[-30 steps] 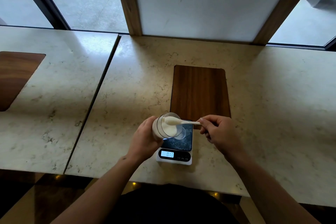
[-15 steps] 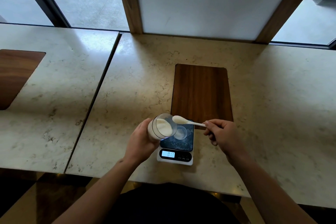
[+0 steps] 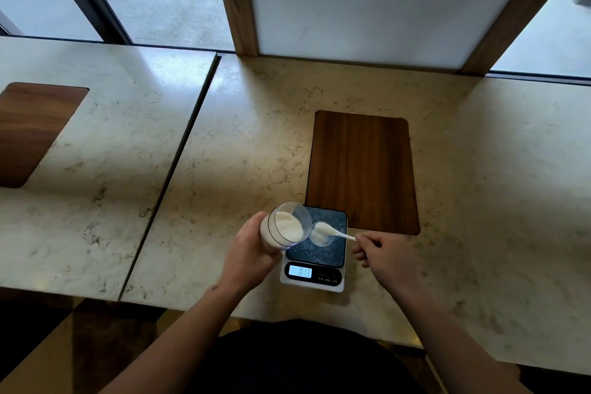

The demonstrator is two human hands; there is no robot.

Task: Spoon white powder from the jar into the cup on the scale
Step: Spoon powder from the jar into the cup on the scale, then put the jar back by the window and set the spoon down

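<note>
My left hand (image 3: 252, 253) grips a clear jar (image 3: 285, 227) of white powder, tilted with its mouth toward the right, just left of the scale. My right hand (image 3: 385, 254) pinches the handle of a white spoon (image 3: 332, 231). The spoon's bowl sits over a small clear cup (image 3: 320, 235) holding some white powder. The cup stands on the dark platform of a small white scale (image 3: 315, 253), whose lit display faces me.
The scale rests on a pale marble counter (image 3: 479, 201) near its front edge. A dark wooden inlay (image 3: 363, 169) lies just behind the scale. Another wooden inlay (image 3: 32, 131) sits in the left counter slab. Windows and a white panel stand at the back.
The spoon has come out of the jar's mouth and moved right and down over the cup. The display reading has changed. The jar stays tilted in my left hand.
</note>
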